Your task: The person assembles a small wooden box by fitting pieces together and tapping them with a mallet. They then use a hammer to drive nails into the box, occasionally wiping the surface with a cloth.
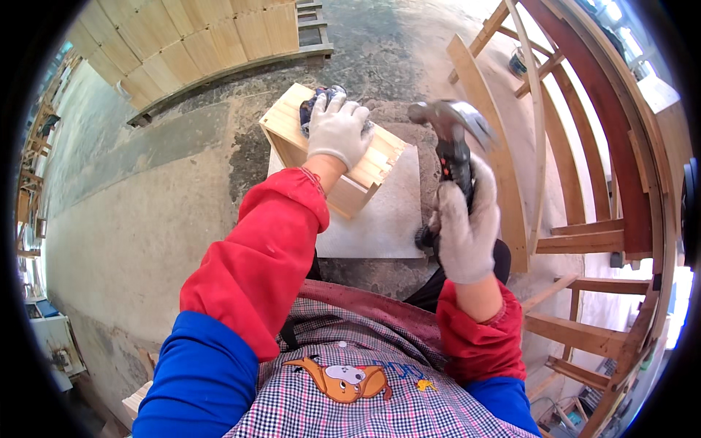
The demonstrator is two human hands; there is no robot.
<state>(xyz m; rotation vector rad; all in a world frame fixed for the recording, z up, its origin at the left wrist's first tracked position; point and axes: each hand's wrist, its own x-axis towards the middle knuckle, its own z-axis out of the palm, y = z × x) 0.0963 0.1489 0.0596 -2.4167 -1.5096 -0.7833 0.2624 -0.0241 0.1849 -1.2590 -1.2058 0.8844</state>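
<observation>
A pale wooden drawer box (288, 117) rests tilted on a light board, with notched joints along its right end. My left hand (340, 130), in a white glove, lies over its upper side. Its fingers are curled round a dark blue patterned bundle (310, 111), perhaps cloth, pressed against the wood; the glove hides part of it. To the right of the box, my right hand (469, 226), also gloved, is closed around the black handle of a claw hammer (454, 139). The metal head is raised, slightly blurred, and apart from the box.
The light board (365, 237) lies under the box on the concrete floor (146, 219). Stacked wooden panels (197, 36) stand on a pallet (314, 50) at the far left. A long plank (485, 139) and a wooden frame rack (584, 328) stand close on the right.
</observation>
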